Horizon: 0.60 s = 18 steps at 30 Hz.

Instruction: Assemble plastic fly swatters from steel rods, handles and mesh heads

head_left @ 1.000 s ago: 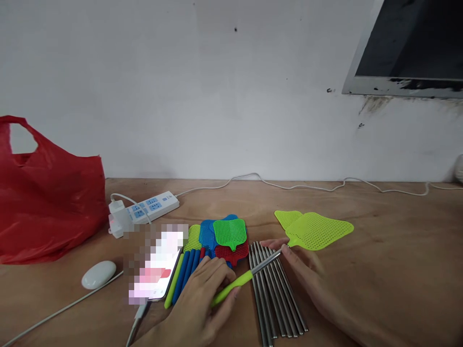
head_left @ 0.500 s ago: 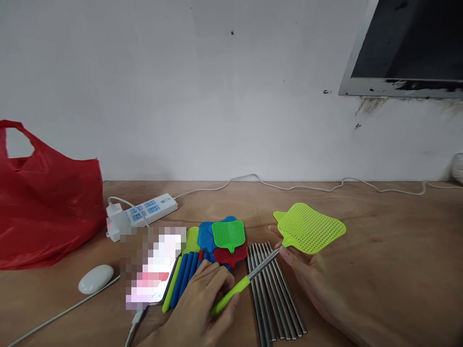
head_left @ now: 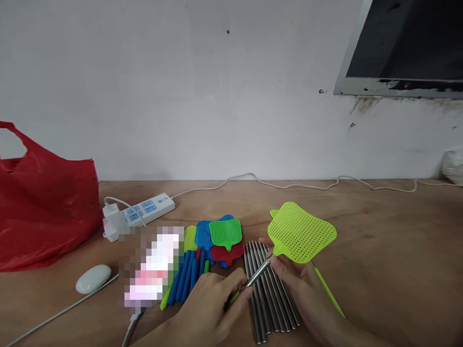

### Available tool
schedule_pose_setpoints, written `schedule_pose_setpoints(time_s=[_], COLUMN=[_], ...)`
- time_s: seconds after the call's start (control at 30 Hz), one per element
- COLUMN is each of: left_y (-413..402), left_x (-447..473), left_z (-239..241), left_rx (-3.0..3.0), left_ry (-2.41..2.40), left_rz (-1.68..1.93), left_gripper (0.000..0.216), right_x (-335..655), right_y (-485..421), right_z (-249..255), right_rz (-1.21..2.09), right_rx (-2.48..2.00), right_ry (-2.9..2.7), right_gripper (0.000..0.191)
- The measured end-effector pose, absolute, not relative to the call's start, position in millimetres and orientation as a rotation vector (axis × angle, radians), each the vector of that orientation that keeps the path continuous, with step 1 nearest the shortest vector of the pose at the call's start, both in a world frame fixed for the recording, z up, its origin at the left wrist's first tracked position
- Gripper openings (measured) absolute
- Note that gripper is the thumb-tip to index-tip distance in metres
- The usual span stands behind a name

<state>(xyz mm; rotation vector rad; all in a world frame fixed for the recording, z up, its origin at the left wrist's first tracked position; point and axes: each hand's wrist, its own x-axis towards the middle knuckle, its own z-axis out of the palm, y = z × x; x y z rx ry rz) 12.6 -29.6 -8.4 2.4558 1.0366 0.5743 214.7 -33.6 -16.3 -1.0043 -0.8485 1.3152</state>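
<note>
Both my hands hold one lime fly swatter (head_left: 302, 232) above the wooden table (head_left: 379, 241). My left hand (head_left: 206, 308) is closed around its green grip and the near end of its metal rod (head_left: 257, 274). My right hand (head_left: 292, 277) pinches the rod just below the mesh head. Under them lies a row of several bare metal rods (head_left: 269, 294). A second lime swatter lies beneath, its handle (head_left: 327, 291) showing right of my right hand. A pile of blue, green, red and yellow swatter heads (head_left: 220, 238) sits beside blue and green grips (head_left: 186, 277).
A red plastic bag (head_left: 43, 202) stands at the left. A white power strip (head_left: 139, 212) with cable, a white oval object (head_left: 93, 278) and a blurred phone (head_left: 154, 267) lie near the left. A dark framed panel (head_left: 408, 48) hangs on the wall at upper right.
The swatter's rod has slid shorter into the grip, so my hands are closer together. The mesh head has lifted and shifted left, uncovering the second swatter's handle.
</note>
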Motion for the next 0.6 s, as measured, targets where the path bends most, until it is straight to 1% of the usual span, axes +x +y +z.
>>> schedule_pose_setpoints(time_s=[0.07,0.17,0.43,0.6], left_y=[-29,-27,-26,-19], left_x=[14,12,4,4], left_z=[-7,-2,3,5], left_rx=[2.497,2.548,2.528,2.504], left_ry=[1.038,1.050,1.096,1.083], left_rz=[0.574,0.570,0.518,0.464], left_gripper=[0.026,0.028,0.032,0.030], right_x=[212,212,224,226], right_y=[-35,-32,-20,-15], right_z=[-15,-17,-21,-20], right_rz=[1.349,1.380,1.318,1.289], right_rx=[-0.990,-0.975,-0.954,-0.976], right_ry=[-0.807,-0.731,-0.831,-0.810], right_gripper=[0.048,0.044,0.033,0.033])
